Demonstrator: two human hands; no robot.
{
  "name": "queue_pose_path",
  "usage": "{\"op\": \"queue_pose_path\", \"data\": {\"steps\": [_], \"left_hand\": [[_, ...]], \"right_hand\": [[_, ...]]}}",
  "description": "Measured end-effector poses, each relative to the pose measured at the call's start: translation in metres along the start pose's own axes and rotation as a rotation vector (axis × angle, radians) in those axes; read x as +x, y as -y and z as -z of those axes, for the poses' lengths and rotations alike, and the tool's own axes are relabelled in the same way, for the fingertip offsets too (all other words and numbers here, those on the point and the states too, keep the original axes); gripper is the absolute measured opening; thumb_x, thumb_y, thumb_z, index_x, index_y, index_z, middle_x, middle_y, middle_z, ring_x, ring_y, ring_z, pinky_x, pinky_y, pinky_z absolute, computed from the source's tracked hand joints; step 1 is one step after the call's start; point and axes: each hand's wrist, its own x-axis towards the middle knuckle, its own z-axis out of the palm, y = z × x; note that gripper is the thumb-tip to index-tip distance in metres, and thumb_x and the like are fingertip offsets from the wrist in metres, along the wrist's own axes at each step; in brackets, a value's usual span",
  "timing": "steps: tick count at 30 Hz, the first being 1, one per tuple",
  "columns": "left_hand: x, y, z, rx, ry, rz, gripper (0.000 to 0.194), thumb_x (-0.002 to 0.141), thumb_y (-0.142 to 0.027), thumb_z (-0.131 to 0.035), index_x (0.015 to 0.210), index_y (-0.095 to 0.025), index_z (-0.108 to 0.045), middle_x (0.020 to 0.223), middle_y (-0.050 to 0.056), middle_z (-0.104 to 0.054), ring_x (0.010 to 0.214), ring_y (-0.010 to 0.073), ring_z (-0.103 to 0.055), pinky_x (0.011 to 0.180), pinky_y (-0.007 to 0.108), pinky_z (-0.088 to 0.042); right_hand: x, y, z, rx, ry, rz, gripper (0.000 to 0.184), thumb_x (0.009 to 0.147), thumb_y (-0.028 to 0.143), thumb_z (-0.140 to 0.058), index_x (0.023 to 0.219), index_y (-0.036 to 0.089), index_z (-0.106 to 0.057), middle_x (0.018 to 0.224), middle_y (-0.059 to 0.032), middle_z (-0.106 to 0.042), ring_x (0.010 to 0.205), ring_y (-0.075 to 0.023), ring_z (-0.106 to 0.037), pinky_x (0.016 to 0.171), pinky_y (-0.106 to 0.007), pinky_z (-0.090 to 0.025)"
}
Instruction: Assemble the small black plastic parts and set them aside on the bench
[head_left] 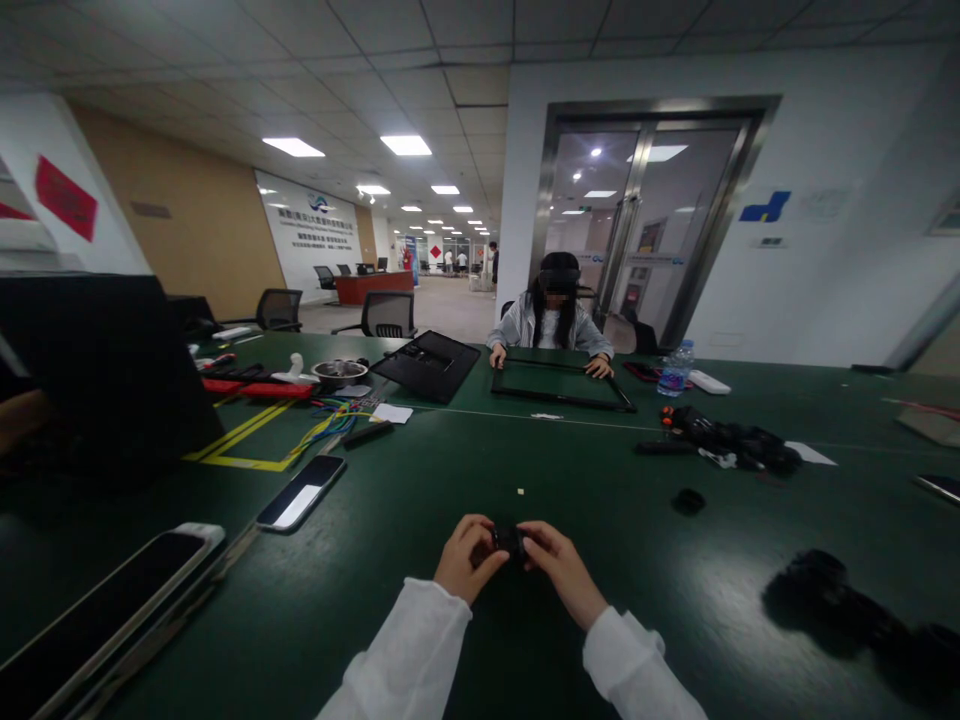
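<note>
Between my two hands, low over the green table (420, 500), is a small black part (510, 541); its exact kind does not show. My left hand (471, 560) grips its left side with thumb and fingers closed. On the right side, my right hand (556, 562) pinches the same part. The fingertips cover much of it. A tiny pale square piece (520, 491) lies on the table just beyond my hands. Farther right sits a small round black piece (688, 501).
Black parts (847, 605) lie at right, with another dark pile (727, 440) behind. Phones (302, 493) and wires (322, 425) are at left, near a black box (97, 370). Across the table, a person (555, 310) holds a black frame (562, 402). A bottle (676, 368) stands nearby.
</note>
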Motion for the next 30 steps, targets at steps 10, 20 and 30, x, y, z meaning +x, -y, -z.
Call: {"op": "queue_pose_path", "data": {"steps": [10, 20, 30], "left_hand": [[-0.003, 0.001, -0.005, -0.144, -0.011, 0.008, 0.033, 0.063, -0.008, -0.053, 0.093, -0.017, -0.043, 0.102, 0.008, -0.048, 0.068, 0.0117, -0.053, 0.055, 0.024, -0.047], [-0.001, 0.005, -0.008, -0.083, 0.002, 0.179, 0.034, 0.072, -0.029, -0.051, 0.104, -0.018, -0.046, 0.063, -0.003, -0.052, 0.047, 0.0095, -0.052, 0.048, 0.022, -0.044], [-0.003, 0.006, -0.008, -0.11, 0.087, 0.179, 0.031, 0.081, -0.032, -0.035, 0.107, -0.019, -0.046, 0.055, -0.004, -0.052, 0.037, 0.0067, -0.05, 0.039, 0.017, -0.042]], "right_hand": [[0.004, -0.012, 0.001, 0.083, -0.041, 0.017, 0.032, 0.067, 0.043, -0.055, 0.087, 0.018, -0.057, 0.078, -0.0026, -0.057, 0.064, -0.0138, -0.053, 0.057, -0.027, -0.043], [-0.001, 0.002, 0.001, 0.014, -0.005, -0.029, 0.028, 0.069, 0.04, -0.054, 0.087, 0.019, -0.056, 0.081, -0.0026, -0.055, 0.069, -0.0155, -0.054, 0.062, -0.03, -0.044], [-0.001, 0.002, 0.001, -0.022, -0.01, -0.022, 0.032, 0.068, 0.043, -0.053, 0.089, 0.019, -0.056, 0.085, -0.0029, -0.056, 0.072, -0.0166, -0.054, 0.065, -0.031, -0.044]]}}
